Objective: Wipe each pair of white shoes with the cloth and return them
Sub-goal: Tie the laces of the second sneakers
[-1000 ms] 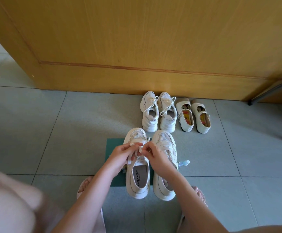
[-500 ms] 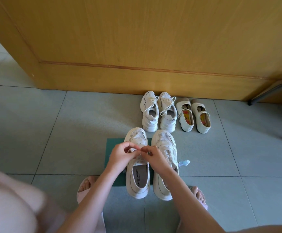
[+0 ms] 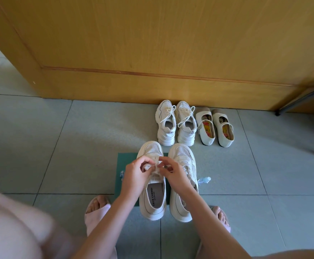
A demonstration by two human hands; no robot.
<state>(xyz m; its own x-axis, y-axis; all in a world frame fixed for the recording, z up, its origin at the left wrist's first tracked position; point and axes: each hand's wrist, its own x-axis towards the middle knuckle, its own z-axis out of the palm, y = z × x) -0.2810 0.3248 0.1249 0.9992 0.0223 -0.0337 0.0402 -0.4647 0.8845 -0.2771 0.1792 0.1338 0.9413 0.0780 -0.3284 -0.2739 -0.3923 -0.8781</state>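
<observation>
Near pr of white mesh sneakers (image 3: 151,147) stood side by side on the tiled floor (image 3: 59,139), toes toward the wooden door (image 3: 152,45), w/ a green cloth (image 3: 126,161) lying flat under them & showing mostly on the left. Left hand (image 3: 136,171) & right hand (image 3: 175,173) met over the left-side sneaker (image 3: 153,200). Both had fingers curled, pinching its white laces (image 3: 153,166) btwn thumb & fingertips above the tongue. The insole behind read CECE CHERRY. The right forearm crossed the right-side sneaker (image 3: 180,212), hiding part of its opening. A small clear bottle (image 3: 206,179) lay on the floor just beside that sneaker's outer side. A small bluish item (image 3: 122,174) sat at the cloth's left edge, too small to ID. Farther back, close to the foot of the door, a pr of chunky white lace-up sneakers (image 3: 175,126) stood toes to the door. Just right of them was a pr of cream strap shoes (image 3: 216,128) w/ colourful insoles. The person's feet in pink open-toe slippers (image 3: 96,216) were planted either side of the near pr. A dark metal leg (image 3: 302,100) slanted in at the far right by the door.
</observation>
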